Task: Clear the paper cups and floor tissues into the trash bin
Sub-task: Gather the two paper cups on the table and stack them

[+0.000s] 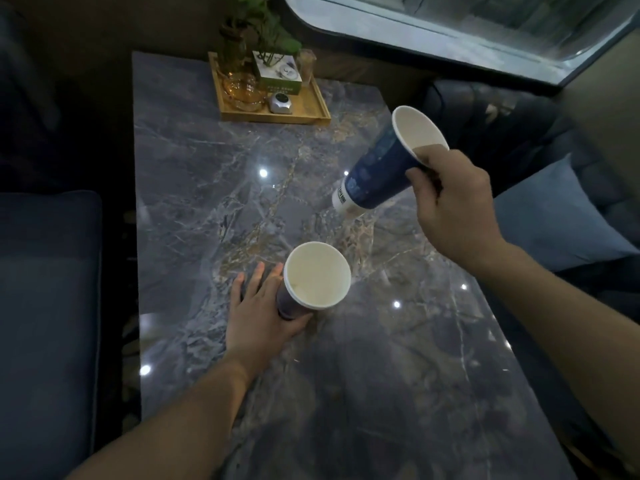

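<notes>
marble table (242, 188), left hand (263, 317) gripping empty upright cup (317, 275); right hand (453, 202) gripping tilted cup (384, 168)

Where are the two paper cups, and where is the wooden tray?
Tilted paper cup (379, 171), head view, on its blue side wall.
Upright paper cup (317, 275), head view, on its pale inside.
Wooden tray (311, 98), head view, on a bare part of its floor.

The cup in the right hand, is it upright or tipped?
Tipped: the cup leans in the right hand, base low, mouth up and right.
</notes>
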`<act>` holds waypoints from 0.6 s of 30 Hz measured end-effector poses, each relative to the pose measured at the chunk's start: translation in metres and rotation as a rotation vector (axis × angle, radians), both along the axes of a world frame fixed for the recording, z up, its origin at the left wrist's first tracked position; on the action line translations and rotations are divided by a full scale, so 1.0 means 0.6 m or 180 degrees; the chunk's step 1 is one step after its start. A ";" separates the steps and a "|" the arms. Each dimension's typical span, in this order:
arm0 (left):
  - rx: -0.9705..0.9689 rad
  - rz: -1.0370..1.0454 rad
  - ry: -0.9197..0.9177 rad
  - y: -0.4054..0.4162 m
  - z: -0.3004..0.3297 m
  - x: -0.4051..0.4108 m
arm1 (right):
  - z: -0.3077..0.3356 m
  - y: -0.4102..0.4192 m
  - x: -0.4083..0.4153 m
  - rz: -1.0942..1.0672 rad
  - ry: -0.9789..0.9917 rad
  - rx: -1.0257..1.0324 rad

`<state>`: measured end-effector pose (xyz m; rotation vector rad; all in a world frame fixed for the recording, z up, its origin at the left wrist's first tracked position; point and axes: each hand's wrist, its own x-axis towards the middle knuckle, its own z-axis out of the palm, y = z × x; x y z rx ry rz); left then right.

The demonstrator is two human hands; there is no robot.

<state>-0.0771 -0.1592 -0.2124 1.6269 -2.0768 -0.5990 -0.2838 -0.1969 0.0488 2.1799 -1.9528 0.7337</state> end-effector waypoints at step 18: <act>0.0018 -0.0087 -0.0216 0.002 0.002 0.002 | -0.014 0.174 0.126 0.0468 -0.0332 -0.0355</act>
